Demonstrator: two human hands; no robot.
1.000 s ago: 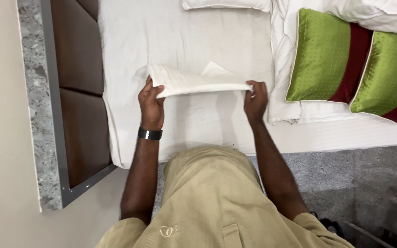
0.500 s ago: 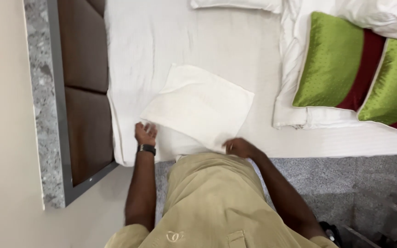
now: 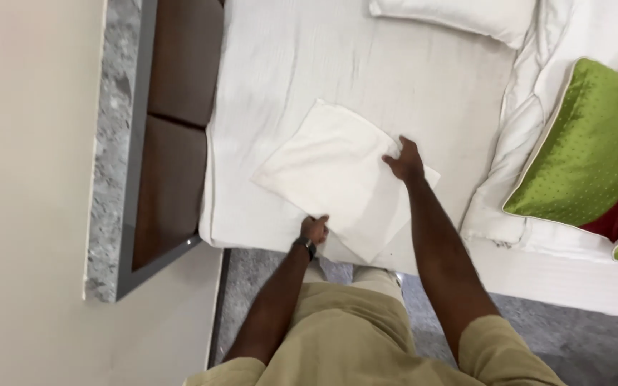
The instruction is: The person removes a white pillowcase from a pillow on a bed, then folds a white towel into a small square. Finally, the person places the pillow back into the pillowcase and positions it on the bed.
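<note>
A white towel (image 3: 334, 175) lay flat on the bed (image 3: 337, 64) near its edge — the left hand (image 3: 315, 229) pinched the towel's near border, the right hand (image 3: 404, 161) pressed its far side with fingers spread — beside a green cushion (image 3: 581, 154).

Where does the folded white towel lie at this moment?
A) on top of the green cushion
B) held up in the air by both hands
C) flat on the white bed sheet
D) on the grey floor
C: the folded white towel lies flat on the white bed sheet, with the left hand at its near edge and the right hand resting on top of it.
</note>
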